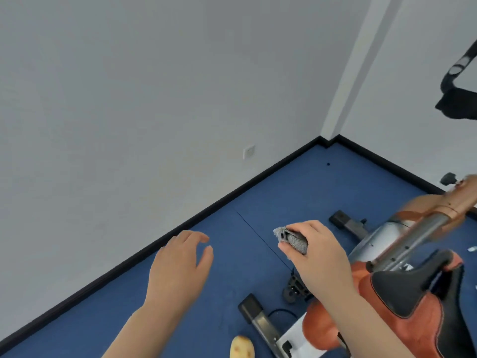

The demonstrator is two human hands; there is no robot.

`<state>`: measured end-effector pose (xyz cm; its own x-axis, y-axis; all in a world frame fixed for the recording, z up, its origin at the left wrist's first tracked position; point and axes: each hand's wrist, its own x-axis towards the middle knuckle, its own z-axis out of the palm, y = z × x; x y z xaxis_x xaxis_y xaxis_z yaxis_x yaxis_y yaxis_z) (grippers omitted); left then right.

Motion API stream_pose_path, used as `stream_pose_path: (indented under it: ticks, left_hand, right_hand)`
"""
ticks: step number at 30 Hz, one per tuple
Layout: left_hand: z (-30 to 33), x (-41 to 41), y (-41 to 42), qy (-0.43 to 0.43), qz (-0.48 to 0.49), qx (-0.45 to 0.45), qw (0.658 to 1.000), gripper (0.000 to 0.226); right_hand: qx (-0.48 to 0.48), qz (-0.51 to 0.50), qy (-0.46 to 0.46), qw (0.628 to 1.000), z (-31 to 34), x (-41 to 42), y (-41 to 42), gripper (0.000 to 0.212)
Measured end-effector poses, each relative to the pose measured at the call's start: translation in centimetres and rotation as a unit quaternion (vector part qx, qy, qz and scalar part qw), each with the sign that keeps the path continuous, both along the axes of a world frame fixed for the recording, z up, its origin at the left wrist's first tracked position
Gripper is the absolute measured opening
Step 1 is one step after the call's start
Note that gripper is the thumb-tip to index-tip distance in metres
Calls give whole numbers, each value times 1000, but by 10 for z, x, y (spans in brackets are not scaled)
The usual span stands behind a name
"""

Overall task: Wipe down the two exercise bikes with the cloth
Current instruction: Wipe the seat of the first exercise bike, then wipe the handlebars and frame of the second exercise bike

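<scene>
Two bare forearms, no sleeves

The left hand (180,264) and right hand (316,257) wear no gloves, rings or watch; both wrists are uncovered.

Cloth (294,240): we see it grey, knitted, folded small — gripped above the floor.
Bike (402,257): we see one orange-and-silver frame, black-and-orange saddle — standing at right on blue floor.
</scene>
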<state>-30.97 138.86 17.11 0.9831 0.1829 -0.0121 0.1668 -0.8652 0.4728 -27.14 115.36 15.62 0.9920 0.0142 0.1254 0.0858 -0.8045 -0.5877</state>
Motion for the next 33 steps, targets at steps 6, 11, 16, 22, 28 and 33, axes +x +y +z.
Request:
stream_pose_path:
  ticks: [6, 11, 16, 22, 28, 33]
  left_hand:
    - [22, 117, 5, -36, -55, -5, 998, 24]
    - [7, 191, 8, -6, -106, -46, 993, 22]
    - [-7, 296, 16, 14, -201, -42, 979, 24]
    - [7, 422, 6, -9, -285, -56, 957, 23]
    - [0, 464, -65, 32, -385, -113, 915, 22]
    - [-2, 482, -133, 44, -475, -102, 873, 19]
  right_hand:
    - [-2, -49, -9, 999, 9, 81, 9, 19]
    - [1, -98, 5, 995, 11, 128, 12, 19]
    - [4, -205, 9, 979, 4, 187, 16, 17]
    - [18, -323, 3, 946, 21, 248, 23, 18]
    - [-6, -418, 1, 908, 40, 257, -4, 22]
    - [3, -495, -22, 869, 41, 268, -52, 19]
